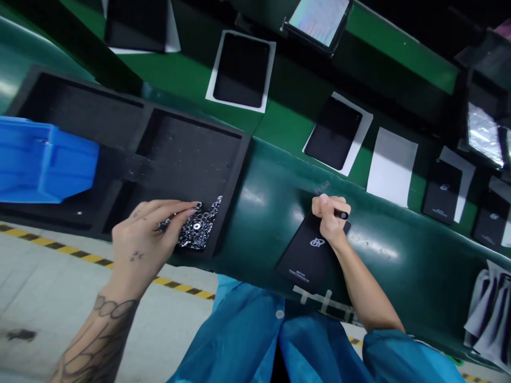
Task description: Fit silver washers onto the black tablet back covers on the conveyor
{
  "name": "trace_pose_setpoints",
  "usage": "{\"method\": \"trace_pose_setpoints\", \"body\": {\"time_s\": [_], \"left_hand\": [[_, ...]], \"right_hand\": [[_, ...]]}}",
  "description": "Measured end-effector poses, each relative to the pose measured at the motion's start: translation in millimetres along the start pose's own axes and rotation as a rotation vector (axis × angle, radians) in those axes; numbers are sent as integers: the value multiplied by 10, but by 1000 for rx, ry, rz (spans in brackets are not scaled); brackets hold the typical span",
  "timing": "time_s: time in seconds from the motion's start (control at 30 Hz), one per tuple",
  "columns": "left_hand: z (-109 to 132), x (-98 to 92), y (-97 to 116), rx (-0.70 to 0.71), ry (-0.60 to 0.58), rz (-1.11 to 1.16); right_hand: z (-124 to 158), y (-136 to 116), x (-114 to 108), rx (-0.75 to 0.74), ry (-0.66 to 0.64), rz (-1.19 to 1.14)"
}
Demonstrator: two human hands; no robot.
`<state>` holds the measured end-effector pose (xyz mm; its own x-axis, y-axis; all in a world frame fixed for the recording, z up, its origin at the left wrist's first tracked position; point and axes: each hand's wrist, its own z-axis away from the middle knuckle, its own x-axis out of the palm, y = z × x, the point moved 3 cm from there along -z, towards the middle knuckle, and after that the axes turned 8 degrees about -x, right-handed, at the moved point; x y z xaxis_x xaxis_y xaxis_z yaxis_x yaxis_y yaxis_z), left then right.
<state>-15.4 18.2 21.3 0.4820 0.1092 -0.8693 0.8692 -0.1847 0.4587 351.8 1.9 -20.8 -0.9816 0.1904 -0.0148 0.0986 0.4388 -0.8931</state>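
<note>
Head view: straight down on a glossy green counter [259, 197], the near edge running along the wearer's blue garment [243, 335].
Green strip: beyond the counter's far edge [289, 101], carrying dark panels on white sheets; one panel [241, 69] sits almost square on its sheet, another [334, 133] lies slantwise.
Black tray: at the counter's left end [235, 175], split by raised dividers.
Blue bin: across the tray's left edge [67, 165], overlapping it.
Logo panel: this one's on the counter by its near edge [305, 255], well right of the tray, white logo and lettering facing up, the far end under the right hand.
Left hand: in over the tray's near-right corner [147, 242], thumb and forefinger pinching at the shiny bits; exactly which one they grip, I cannot tell.
Right hand: above the panel's far end [330, 215], fingers curled tight into a fist around a black tool.
Metal pieces: heaped in the tray's near-right corner [199, 234], small and glinting, right at the left fingertips.
Black tool: only its round end shows past the fist [342, 214].
</note>
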Motion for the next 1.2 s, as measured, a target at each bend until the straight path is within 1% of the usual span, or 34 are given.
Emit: {"method": "trace_pose_setpoints", "body": {"time_s": [0.1,0.17,0.27,0.33,0.37,0.43,0.47,0.53,0.6,0.63,0.67,0.7,0.73,0.8,0.87,0.9,0.93,0.97,1.0,1.03,1.07,1.13,1.2], "left_hand": [[-26,-7,-21,-109,-34,-18],[-32,-39,9,-194,-44,6],[-31,-119,131,-264,-36,43],[-11,-151,249,-266,12,60],[14,-139,321,-257,42,76],[115,-15,506,-204,59,146],[196,101,621,-159,30,206],[423,416,881,-51,-91,365],[709,755,1124,30,-207,525],[856,901,1216,42,-237,579],[996,1022,1291,55,-263,625],[1123,1118,1346,56,-292,656],[1231,1185,1387,52,-320,679],[1379,1255,1457,52,-374,714],[1433,1283,1552,70,-419,754],[1429,1299,1618,85,-442,779],[1408,1325,1695,98,-475,807],[1372,1362,1777,106,-512,837],[1322,1409,1856,106,-550,870],[1261,1461,1922,88,-578,908],[1191,1516,1965,45,-590,947],[1045,1606,1962,-81,-554,1010],[928,1639,1855,-190,-481,1040]], "right_hand": [[31,4,2,-30,-31,24],[52,16,-11,-3,-25,31],[78,37,-27,65,-16,69],[65,33,1,69,-48,104],[42,22,30,57,-75,119],[-37,-18,100,31,-135,142],[-85,-52,127,23,-162,147],[-154,-167,114,7,-184,147],[-97,-347,-36,19,-135,176],[12,-455,-165,51,-73,218],[185,-567,-317,113,7,281],[420,-680,-475,202,92,356],[707,-792,-619,311,175,430],[1351,-989,-794,541,263,520],[1933,-1120,-787,705,276,453],[2154,-1155,-733,748,273,380],[2313,-1170,-668,770,273,308],[2405,-1167,-612,773,280,249],[2433,-1147,-582,761,295,212],[2400,-1113,-590,742,315,198],[2314,-1064,-642,727,337,199],[2011,-935,-879,705,375,191],[1586,-782,-1255,681,397,148]]}}
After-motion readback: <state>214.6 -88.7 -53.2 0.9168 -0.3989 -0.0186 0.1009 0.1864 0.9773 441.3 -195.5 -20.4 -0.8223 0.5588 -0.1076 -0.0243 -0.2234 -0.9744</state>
